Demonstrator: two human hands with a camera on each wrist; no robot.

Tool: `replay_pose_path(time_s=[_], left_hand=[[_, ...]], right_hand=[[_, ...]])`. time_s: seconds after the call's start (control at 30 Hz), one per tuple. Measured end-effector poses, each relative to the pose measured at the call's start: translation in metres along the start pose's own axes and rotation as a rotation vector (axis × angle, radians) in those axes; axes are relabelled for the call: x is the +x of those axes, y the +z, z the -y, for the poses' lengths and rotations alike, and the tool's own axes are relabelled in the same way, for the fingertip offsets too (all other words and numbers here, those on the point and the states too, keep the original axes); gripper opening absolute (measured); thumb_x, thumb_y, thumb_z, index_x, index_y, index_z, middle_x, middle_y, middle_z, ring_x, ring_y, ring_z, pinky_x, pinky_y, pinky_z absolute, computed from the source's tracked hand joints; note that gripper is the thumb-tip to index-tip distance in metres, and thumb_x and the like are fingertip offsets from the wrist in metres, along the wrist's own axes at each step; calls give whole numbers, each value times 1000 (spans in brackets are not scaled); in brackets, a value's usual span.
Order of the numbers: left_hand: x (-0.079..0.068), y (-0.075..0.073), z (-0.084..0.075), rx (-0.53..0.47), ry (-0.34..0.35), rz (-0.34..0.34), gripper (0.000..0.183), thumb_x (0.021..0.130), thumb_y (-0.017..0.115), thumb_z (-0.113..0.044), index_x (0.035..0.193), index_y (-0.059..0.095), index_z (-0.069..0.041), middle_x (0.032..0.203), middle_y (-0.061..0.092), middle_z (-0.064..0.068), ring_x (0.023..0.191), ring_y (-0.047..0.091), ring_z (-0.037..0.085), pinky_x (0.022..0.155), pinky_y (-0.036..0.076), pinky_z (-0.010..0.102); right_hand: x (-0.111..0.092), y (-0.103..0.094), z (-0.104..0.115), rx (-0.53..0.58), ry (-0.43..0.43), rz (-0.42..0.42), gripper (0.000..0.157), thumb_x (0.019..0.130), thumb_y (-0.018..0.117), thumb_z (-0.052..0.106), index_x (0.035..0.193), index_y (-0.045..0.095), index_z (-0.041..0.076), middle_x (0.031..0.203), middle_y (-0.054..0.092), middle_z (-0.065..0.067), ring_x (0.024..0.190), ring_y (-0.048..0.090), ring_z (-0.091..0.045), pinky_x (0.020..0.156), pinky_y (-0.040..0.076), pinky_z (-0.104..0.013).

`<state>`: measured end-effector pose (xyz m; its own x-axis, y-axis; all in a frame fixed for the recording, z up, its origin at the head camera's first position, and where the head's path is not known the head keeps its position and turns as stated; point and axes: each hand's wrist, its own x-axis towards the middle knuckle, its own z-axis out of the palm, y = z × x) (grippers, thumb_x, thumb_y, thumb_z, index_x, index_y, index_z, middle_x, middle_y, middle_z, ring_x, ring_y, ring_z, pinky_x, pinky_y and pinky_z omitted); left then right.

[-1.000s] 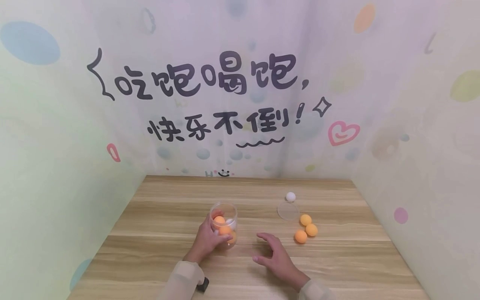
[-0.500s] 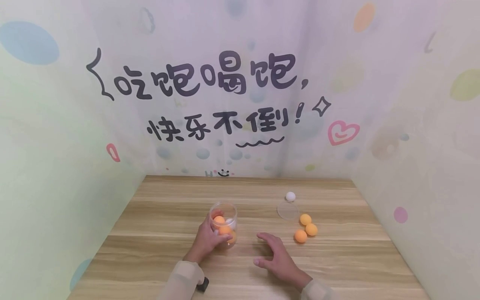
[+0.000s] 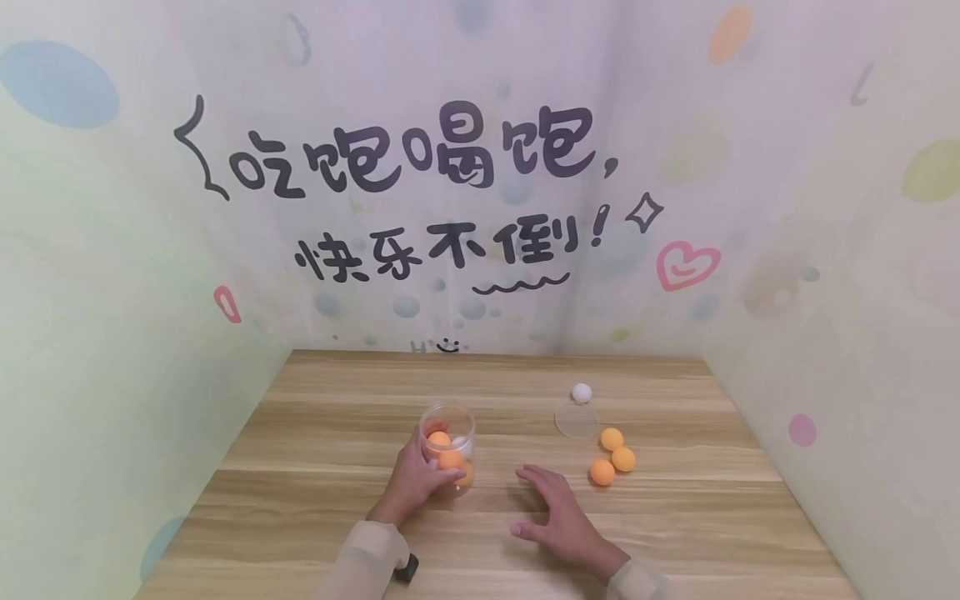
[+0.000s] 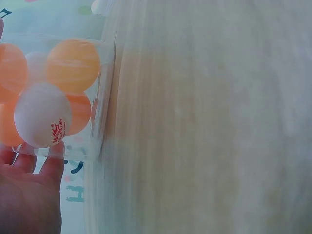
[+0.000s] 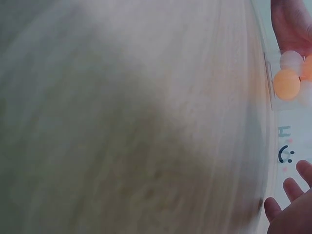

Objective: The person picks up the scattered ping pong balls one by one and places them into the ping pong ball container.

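Observation:
A clear plastic jar [image 3: 447, 425] stands upright on the table, lidless, with several orange and white ping-pong balls inside. My left hand [image 3: 411, 482] grips its left side, thumb across the front and fingers round the back. In the left wrist view a white ping-pong ball [image 4: 43, 115] with red print shows through the jar wall. My right hand [image 3: 558, 518] is held to the right of the jar with fingers spread and nothing in them. From the right wrist, its fingertips [image 5: 292, 189] appear apart from the jar.
To the right lie three orange ping-pong balls [image 3: 611, 439] in a loose group. A flat clear round lid [image 3: 577, 422] rests near them, with a white ping-pong ball [image 3: 582, 392] just behind it. Patterned walls border the wooden table [image 3: 337, 400] at the back and sides.
My right hand has drifted very slightly to the right. The left hand, the jar and the balls stay where they were.

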<state>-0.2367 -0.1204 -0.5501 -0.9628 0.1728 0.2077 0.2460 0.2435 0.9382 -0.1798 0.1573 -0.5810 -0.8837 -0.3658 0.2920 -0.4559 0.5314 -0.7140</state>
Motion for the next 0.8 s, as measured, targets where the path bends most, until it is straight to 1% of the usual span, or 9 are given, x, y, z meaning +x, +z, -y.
replay_pose_path(time_s=[0.1,0.2,0.3,0.5,0.67,0.7,0.8], left_hand=[[4,2,14,-4,2,-7,89,66,89,-7,140,40,-8,139,48,19,118,52,26,94,46,27],[5,2,18,-14,4,-13,89,65,90,-9,139,41,-10,138,49,17,118,52,24,94,46,26],[6,2,19,-26,8,-15,89,64,91,-10,138,42,-11,138,50,16,117,52,24,95,46,28],[5,3,19,-33,17,-11,88,64,91,-12,138,42,-11,138,49,17,117,52,25,95,46,28],[5,3,16,-30,0,-11,89,65,90,-8,140,42,-9,139,49,16,118,52,24,94,45,24],[5,3,15,-28,-3,-10,89,65,90,-7,140,41,-8,138,49,16,118,52,24,94,45,24],[1,1,1,-27,5,-5,88,66,89,-5,140,41,-3,137,50,16,117,52,26,93,46,24]], right_hand=[[-1,-1,0,-24,-7,5,80,75,82,39,141,48,10,146,42,-15,132,36,-37,103,32,-62],[-2,-2,0,-56,-19,15,82,75,81,42,142,47,9,147,41,-16,133,36,-38,103,33,-62],[-4,-4,1,-75,-22,22,83,75,81,43,142,47,9,147,41,-16,133,36,-38,102,33,-62],[-5,-7,0,-99,-26,15,83,74,82,43,141,48,9,147,40,-17,133,35,-39,102,33,-63],[-7,-8,-4,-116,-5,5,87,72,83,44,144,46,12,152,34,-15,137,30,-38,104,28,-64],[-7,-8,-5,-123,-1,4,88,72,83,44,144,45,13,152,33,-15,137,29,-38,105,27,-65],[-8,-10,-6,-128,0,-1,90,71,84,44,146,44,13,154,31,-14,138,26,-38,105,23,-67]])
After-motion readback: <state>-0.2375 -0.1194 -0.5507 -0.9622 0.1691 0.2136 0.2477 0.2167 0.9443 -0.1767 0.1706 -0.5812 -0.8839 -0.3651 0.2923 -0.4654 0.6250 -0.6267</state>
